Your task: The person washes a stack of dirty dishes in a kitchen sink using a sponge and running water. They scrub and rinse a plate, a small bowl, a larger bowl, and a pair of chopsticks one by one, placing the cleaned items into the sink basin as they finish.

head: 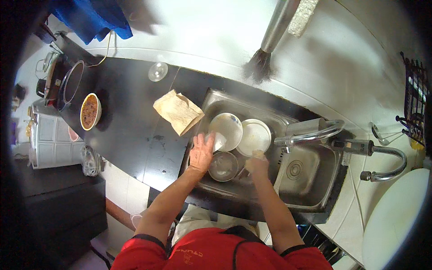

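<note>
In the left basin of the steel sink (216, 98) lie a white bowl with a floral mark (227, 130), a white plate (253, 136) beside it and a round metal bowl (223, 166) nearer me. My left hand (201, 153) is at the basin's left side, its fingers on a small white dish (219, 141) that leans by the floral bowl. Over the near edge of the plate is my right hand (259, 167), blurred, with something yellowish at its fingers; whether it grips that thing is unclear.
A folded beige cloth (179, 113) lies left of the sink. Farther left stand a bowl of reddish-brown food (90, 111), a clear glass lid (158, 71) and a dark pan (72, 82). The chrome faucet (307, 136) reaches over the sink; a brush (261, 64) hangs above.
</note>
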The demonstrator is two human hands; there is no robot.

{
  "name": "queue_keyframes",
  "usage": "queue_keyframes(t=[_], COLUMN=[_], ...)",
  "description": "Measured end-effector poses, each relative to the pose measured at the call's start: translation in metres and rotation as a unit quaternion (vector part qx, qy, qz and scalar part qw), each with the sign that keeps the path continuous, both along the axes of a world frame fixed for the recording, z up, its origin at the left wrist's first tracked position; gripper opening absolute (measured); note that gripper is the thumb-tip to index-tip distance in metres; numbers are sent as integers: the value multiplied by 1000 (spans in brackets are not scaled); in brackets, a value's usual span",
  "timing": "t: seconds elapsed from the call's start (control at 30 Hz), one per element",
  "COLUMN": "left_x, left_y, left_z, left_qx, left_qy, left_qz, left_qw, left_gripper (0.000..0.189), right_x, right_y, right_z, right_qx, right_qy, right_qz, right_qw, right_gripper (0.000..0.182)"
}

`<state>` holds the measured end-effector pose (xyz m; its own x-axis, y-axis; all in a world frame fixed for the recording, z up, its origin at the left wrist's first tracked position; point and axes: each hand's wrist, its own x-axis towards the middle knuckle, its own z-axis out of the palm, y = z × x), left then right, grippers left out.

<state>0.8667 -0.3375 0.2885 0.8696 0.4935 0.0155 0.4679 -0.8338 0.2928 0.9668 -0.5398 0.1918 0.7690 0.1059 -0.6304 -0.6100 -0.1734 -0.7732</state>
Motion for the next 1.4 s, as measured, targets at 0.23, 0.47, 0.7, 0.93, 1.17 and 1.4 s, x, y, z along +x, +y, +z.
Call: queue_keyframes(t=[0.23,0.47,0.7,0.93,1.17,1.4], left_x=[-1,-5,-2,-13,15,42], left_y=[-16,-9,2,-17,-24,-38], left_z=[-54,-85,-90,-55,-13,-18], left_qx=[58,-6,-78,-9,-119,-329], left_qy=[191,270,365,209,52,-46], left_qz=[41,36,-40,-46,-13,67], left_qw=[979,962,927,977,991,941], left_gripper=[20,20,16,9,17,47], right_x=[22,59,93,108,95,79], right_y=[-14,11,20,30,11,1], right_z=[1,12,0,-17,-25,30], right_qx=[-66,-377,-452,-467,-427,-431], right_qy=[6,-258,-144,-43,-135,-271], right_qz=[-95,136,294,211,89,107], right_qw=[993,879,830,858,890,854], right_gripper=[37,35,40,40,36,36])
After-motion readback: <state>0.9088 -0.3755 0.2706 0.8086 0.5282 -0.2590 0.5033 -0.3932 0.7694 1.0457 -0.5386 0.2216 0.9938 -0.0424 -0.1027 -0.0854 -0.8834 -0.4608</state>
